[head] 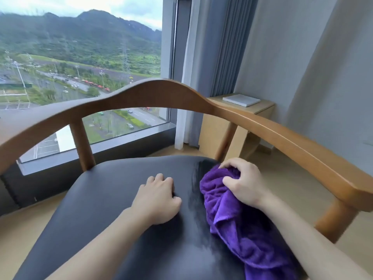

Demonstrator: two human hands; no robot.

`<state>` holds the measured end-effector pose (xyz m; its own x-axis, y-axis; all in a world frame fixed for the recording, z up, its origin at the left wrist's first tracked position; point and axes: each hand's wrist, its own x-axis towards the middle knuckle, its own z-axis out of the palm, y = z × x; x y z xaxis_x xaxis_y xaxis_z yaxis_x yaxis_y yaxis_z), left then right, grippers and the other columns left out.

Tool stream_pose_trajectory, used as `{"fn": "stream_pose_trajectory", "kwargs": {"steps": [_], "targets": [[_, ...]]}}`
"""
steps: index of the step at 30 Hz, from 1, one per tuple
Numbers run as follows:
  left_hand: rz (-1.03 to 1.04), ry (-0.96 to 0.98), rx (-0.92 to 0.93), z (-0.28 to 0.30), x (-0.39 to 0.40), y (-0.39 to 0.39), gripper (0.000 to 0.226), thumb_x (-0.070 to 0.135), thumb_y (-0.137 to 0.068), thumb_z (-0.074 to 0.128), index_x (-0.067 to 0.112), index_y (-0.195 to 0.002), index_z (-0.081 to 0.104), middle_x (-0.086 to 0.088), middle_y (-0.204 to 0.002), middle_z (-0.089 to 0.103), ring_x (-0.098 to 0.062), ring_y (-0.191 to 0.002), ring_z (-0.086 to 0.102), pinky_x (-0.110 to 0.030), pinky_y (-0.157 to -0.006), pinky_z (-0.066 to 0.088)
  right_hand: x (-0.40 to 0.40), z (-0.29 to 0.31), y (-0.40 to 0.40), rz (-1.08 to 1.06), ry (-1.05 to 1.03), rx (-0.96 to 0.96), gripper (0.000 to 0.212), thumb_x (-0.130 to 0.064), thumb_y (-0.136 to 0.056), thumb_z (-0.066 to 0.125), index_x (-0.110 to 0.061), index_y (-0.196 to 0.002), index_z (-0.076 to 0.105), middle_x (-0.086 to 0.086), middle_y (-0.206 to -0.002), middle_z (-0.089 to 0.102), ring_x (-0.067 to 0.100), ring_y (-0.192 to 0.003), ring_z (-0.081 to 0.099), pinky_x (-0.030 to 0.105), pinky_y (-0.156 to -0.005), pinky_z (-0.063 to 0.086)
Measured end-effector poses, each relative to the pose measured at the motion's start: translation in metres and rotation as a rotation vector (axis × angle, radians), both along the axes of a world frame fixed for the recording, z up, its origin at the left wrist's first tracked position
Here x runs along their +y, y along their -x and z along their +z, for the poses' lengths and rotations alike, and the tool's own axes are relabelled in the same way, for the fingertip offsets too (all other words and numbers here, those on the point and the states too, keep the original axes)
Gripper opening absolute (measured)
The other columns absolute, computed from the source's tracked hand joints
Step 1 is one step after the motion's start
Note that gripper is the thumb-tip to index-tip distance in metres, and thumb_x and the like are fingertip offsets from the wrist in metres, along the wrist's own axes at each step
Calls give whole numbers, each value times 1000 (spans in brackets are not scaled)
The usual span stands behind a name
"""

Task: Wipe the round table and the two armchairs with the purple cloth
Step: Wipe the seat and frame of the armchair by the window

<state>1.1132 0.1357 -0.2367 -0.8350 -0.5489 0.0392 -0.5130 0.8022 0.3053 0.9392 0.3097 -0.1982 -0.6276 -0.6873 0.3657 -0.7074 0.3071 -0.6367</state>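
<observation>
Both hands on armchair (125,199) seat, R hand (245,183) w/ purple cloth (236,223) bunched.

Place: I read this as a hotel or guest room, high up in a tall building.
Window (84,63): floor-deep glass; roads, car parks and green hills far below.
Curtains (228,47): grey drape with white sheer, drawn aside.
Seating: wooden armchair (161,93), black padded seat.
Side furniture: pale wood cabinet (242,122) carrying a white book (241,100).
Walls: plain grey.
</observation>
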Motion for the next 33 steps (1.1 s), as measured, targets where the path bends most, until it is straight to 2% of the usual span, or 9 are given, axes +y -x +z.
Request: {"fn": "stream_pose_trajectory", "kwargs": {"steps": [3, 7, 12, 17, 19, 22, 25, 28, 33], "targets": [[9, 20, 25, 0, -7, 43, 29, 39, -86, 43, 22, -107, 54, -2, -113, 50, -25, -112, 44, -40, -92, 41, -45, 1, 29, -110, -5, 11, 41, -37, -72, 54, -32, -111, 67, -10, -124, 65, 15, -118, 57, 38, -106, 43], [110, 131, 285, -31, -17, 64, 19, 40, -86, 42, 30, -99, 53, 6, -102, 48, -20, -103, 40, -35, -87, 30, -81, -52, 41, -85, -580, 17, 73, -65, -87, 38, -34, -153, 35, -10, -166, 23, 23, -155, 12, 61, -121, 3], [82, 61, 347, -36, -32, 71, 11, 40, -83, 47, 33, -91, 52, 9, -93, 47, -17, -97, 37, -34, -84, 26, -62, -48, 27, -40, -465, 77, 67, -49, -75, 35, -27, -134, 57, -10, -145, 54, 19, -138, 41, 53, -116, 26], [72, 59, 363, -37, -32, 69, 12, 42, -84, 49, 35, -92, 53, 10, -92, 45, -16, -96, 35, -33, -83, 26, -32, -55, 0, -92, -244, 158, 26, -37, -75, 37, -16, -67, 51, -5, -75, 58, 23, -81, 53, 42, -86, 46], [63, 57, 357, -35, -32, 67, 12, 42, -84, 49, 36, -94, 53, 12, -92, 44, -14, -97, 34, -32, -83, 25, -51, -50, 13, -188, -230, 135, 22, -37, -79, 42, -20, -67, 49, -4, -80, 57, 25, -85, 52, 42, -89, 45], [65, 16, 377, -34, -36, 65, 11, 40, -85, 48, 36, -94, 53, 13, -92, 45, -15, -101, 38, -32, -85, 27, -93, -44, 37, -158, -151, 139, 39, -30, -87, 49, -12, -116, 66, 6, -128, 61, 26, -124, 49, 40, -113, 35], [58, -4, 398, -36, -38, 66, 9, 39, -84, 47, 37, -91, 53, 14, -90, 46, -13, -99, 38, -32, -86, 28, -133, -48, 68, -24, -229, 110, 59, -32, -95, 44, -9, -149, 44, 9, -160, 36, 25, -150, 25, 43, -125, 14], [60, -5, 412, -38, -39, 66, 8, 38, -83, 46, 37, -89, 52, 15, -87, 46, -12, -96, 37, -31, -83, 27, -155, -43, 84, -8, -594, -36, 55, -57, -87, 36, -29, -128, 60, 3, -142, 58, 30, -136, 45, 49, -117, 27], [64, -32, 426, -38, -40, 66, 9, 38, -84, 45, 38, -89, 52, 16, -87, 47, -10, -96, 37, -30, -85, 28, -164, -33, 77, -79, -619, -64, 49, -59, -80, 40, -23, -106, 62, 6, -121, 66, 32, -113, 57, 49, -105, 42]]}}
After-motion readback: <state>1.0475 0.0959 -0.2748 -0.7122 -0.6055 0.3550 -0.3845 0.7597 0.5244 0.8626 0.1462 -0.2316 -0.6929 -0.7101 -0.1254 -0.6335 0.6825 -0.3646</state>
